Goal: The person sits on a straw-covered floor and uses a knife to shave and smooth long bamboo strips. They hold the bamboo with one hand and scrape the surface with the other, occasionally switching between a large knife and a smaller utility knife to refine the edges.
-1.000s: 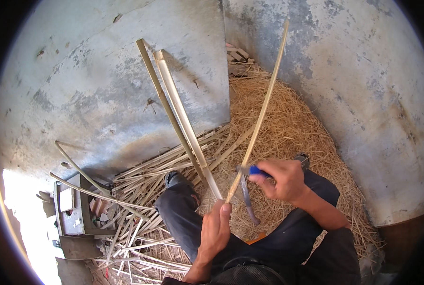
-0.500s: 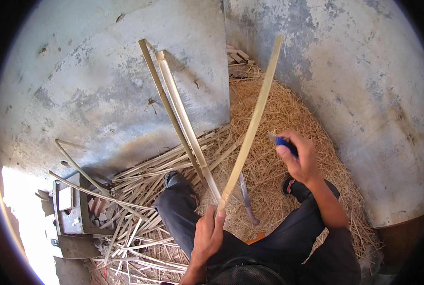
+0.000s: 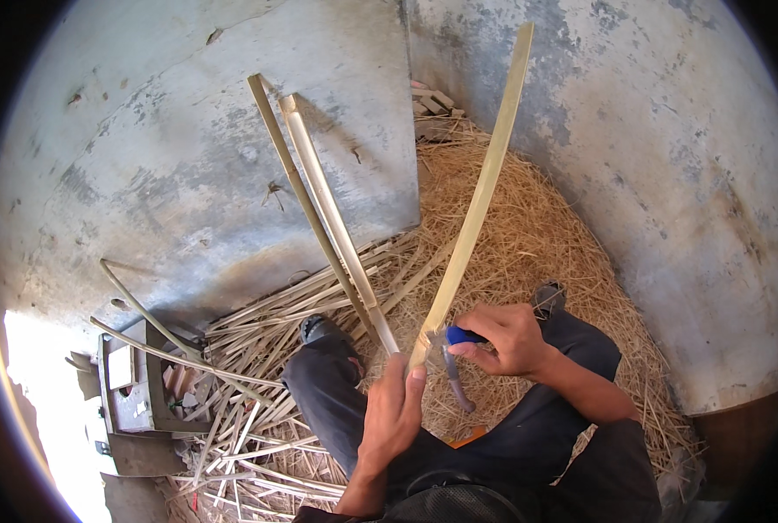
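My left hand [image 3: 393,414] is closed on the lower end of a long, flat bamboo strip [image 3: 478,205], which rises away from me and leans right. In my right hand [image 3: 509,340] is a small blue-handled knife [image 3: 465,336]. Its short metal blade meets the strip just above my left thumb, and pale shavings show at that spot. On the floor between my legs lies a long tool [image 3: 455,379] with a grey metal part and a brown handle, partly hidden by my right hand.
Two bamboo lengths [image 3: 319,187] stand against the left wall [image 3: 171,131]. Many split strips [image 3: 258,327] lie across the floor at left, near a grey box [image 3: 136,383]. Straw-like shavings [image 3: 546,227] are heaped beneath the right wall [image 3: 650,157]. Bricks [image 3: 432,100] sit in the corner.
My right hand has come down and left, bringing the knife blade onto the bamboo strip. My left hand has risen a little, and the strip's far end has moved up.
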The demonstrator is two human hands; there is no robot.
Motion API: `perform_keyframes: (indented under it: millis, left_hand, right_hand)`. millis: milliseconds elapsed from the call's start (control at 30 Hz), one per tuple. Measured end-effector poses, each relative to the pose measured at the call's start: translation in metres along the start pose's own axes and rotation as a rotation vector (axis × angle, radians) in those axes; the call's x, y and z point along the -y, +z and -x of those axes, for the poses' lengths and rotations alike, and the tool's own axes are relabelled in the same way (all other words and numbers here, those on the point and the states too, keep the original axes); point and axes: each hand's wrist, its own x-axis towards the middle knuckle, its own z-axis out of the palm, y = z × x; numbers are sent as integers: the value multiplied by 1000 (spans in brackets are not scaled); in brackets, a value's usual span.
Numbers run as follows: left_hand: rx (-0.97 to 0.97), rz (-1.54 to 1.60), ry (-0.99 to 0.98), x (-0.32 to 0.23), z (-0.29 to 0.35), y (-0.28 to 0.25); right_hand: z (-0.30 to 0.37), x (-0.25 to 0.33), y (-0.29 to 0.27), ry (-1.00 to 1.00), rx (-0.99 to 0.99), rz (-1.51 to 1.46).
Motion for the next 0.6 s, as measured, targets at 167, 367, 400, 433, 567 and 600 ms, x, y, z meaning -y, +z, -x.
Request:
perform_keyframes:
  millis: [167, 367, 400, 433, 567, 600]
  left_hand:
    - [-11, -56, 10, -7, -1, 4]
    - [-47, -113, 25, -7, 0, 9]
    - [-52, -120, 31, -5, 0, 9]
    - [-47, -114, 23, -4, 0, 9]
    - [-38, -106, 17, -1, 1, 8]
    - [-39, -108, 23, -1, 1, 8]
  right_hand:
    - [0, 4, -1, 3, 0, 26]
    - [1, 3, 3, 27, -9, 55]
    - [1, 4, 3, 24, -9, 64]
    - [-1, 5, 2, 20, -9, 71]
    - [-1, 7, 2, 16, 10, 108]
    - [-1, 4, 2, 25, -25, 103]
